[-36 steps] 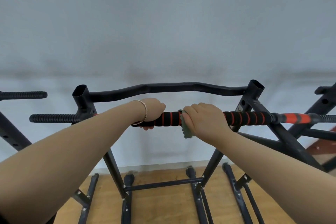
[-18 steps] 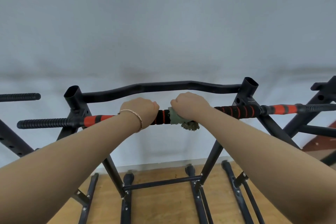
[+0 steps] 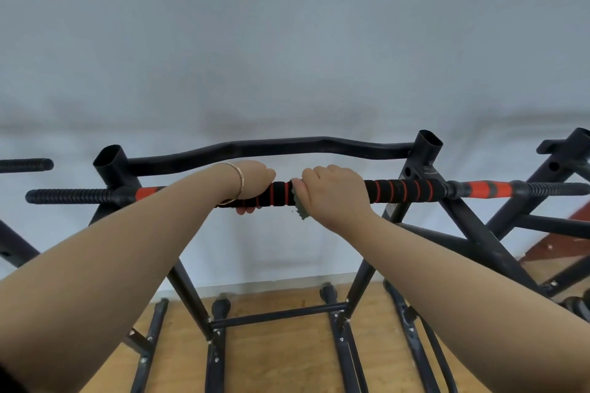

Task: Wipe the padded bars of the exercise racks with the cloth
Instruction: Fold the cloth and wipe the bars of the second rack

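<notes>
head view, looking down over a black exercise rack [image 3: 424, 150] set against a pale grey wall [image 3: 287, 41]. the padded bar [image 3: 402, 190] runs left to right across the middle of the frame: black foam with thin red rings, an orange section [image 3: 482, 190] further right, and ribbed black grips at both ends, the left one [image 3: 67, 196] sticking out past the upright.

left hand [image 3: 255, 183] is wrapped round the foam left of centre. knuckles on top, fingertips peek out under the bar, so it grips the padded bar. thin bracelet [image 3: 238, 182] on that wrist.

right hand [image 3: 335, 193] sits just beside it on the same bar, with a short strip of foam showing between the two hands. its fingers curl over the top and clamp a grey-green cloth [image 3: 300, 206] against the padding. the cloth is mostly hidden under the palm; only a crumpled edge hangs out at the hand's left side, below the bar. cannot tell if the cloth goes all the way round the bar.

a curved black top bar [image 3: 287, 147] joins the two open-topped uprights behind the hands. a lower crossbar [image 3: 277, 314] links the legs near the wooden floor [image 3: 287, 354]. part of a second rack [image 3: 542, 201] is at the right edge, and another ribbed bar end [image 3: 25, 165] pokes in at far left. both forearms fill the lower corners.
</notes>
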Tool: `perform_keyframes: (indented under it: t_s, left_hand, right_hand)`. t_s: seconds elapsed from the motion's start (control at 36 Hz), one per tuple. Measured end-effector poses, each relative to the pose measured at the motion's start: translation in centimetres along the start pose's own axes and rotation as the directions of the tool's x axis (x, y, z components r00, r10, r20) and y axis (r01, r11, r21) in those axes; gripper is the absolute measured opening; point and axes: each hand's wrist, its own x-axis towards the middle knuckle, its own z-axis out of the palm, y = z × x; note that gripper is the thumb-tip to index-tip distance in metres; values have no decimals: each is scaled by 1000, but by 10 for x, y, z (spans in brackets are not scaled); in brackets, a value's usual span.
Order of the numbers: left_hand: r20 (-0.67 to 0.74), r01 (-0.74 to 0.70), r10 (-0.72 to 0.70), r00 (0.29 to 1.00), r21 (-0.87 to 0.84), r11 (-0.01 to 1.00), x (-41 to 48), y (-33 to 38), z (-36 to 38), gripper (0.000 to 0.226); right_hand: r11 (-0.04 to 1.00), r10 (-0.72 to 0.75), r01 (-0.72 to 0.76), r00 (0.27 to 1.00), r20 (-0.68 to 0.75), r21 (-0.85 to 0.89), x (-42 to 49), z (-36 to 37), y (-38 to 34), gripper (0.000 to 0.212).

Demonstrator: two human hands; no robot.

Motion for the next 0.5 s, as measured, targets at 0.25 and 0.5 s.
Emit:
perform_keyframes:
  t_s: [0.25,0.5]
  left_hand:
    - [-357,-37,382,853,688,725,-19,-17,35,24]
    - [-296,-115,291,910,494,862,-15,-15,18,15]
  right_hand:
    - [987,38,-121,811,584,103,43,-29,2,26]
    - [994,-48,-18,803,594,105,46,-13,9,13]
